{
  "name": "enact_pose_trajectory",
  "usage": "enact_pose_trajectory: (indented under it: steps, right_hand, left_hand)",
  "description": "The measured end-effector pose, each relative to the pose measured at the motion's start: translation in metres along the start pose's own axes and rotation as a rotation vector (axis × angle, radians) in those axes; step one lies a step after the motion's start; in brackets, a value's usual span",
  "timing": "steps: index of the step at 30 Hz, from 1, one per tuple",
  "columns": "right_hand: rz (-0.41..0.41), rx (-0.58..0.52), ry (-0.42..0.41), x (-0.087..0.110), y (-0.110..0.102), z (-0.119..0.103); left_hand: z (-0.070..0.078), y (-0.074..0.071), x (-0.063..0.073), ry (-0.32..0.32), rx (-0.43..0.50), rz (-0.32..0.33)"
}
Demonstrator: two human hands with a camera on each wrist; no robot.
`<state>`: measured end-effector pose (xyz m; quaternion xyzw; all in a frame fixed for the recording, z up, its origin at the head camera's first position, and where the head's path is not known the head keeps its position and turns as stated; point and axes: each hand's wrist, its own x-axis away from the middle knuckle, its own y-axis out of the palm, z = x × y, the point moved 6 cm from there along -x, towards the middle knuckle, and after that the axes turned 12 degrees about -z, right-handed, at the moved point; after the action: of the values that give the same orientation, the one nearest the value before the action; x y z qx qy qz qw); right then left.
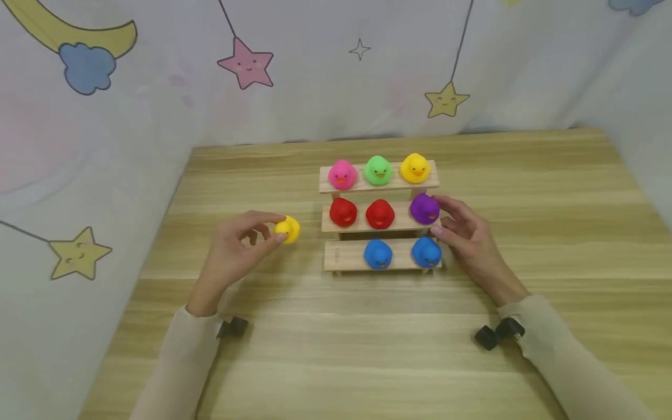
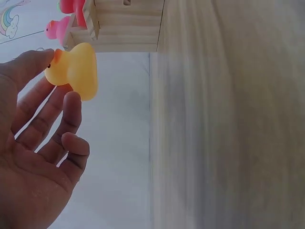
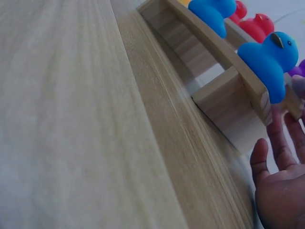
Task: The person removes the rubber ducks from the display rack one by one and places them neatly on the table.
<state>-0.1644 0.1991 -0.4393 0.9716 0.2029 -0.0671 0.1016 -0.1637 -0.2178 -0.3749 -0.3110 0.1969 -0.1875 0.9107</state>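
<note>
Between thumb and fingertips, my left hand pinches a yellow rubber duck, held left of a three-tier wooden stand. The left wrist view shows this duck turned sideways, its beak by the thumb. At the right end of the middle tier, the thumb and index finger of my right hand are at a purple rubber duck and appear to pinch it. In the right wrist view the purple duck is mostly cut off by the frame edge, so the grip is only partly visible.
The top tier bears pink, green and yellow ducks. Two red ducks share the middle tier. Two blue ducks sit on the bottom one. A patterned curtain hangs behind the wooden table.
</note>
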Motion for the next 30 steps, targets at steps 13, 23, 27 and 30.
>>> enact_pose_trajectory:
  steps: [13,23,27,30]
  right_hand:
    - [0.013,0.012,0.022,0.0,-0.004,0.001]
    - [0.016,0.024,0.041,0.001,-0.004,0.003]
    - [0.017,0.019,0.036,0.0,-0.004,0.003]
    - [0.024,0.025,0.037,0.0,-0.003,0.002]
  left_hand:
    - [-0.031,-0.003,0.002,-0.191,-0.097,-0.034]
    - [-0.057,-0.02,0.009,-0.319,-0.088,0.015]
    - [-0.063,-0.021,0.01,-0.347,-0.119,-0.001]
    - [-0.064,-0.021,0.009,-0.346,-0.138,-0.01]
